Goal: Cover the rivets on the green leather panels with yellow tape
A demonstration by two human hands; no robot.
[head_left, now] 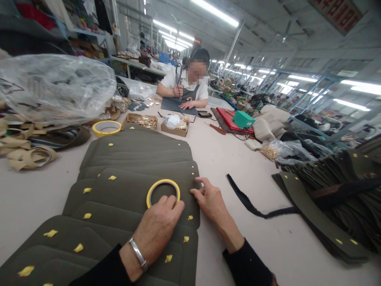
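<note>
holding round yellow tape (153,185), overlapping olive panels (119,195)

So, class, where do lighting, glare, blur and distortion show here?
Head view: ceiling lights glow washed-out white; head view: plastic bag shows pale glare; head view: ceiling fan looks soft, nearer tape roll crisper; head view: corner sign slants, perhaps from lens distortion.

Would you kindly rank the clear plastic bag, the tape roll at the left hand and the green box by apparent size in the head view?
1. Clear plastic bag
2. Tape roll
3. Green box; farther away, so true size unsure
</note>
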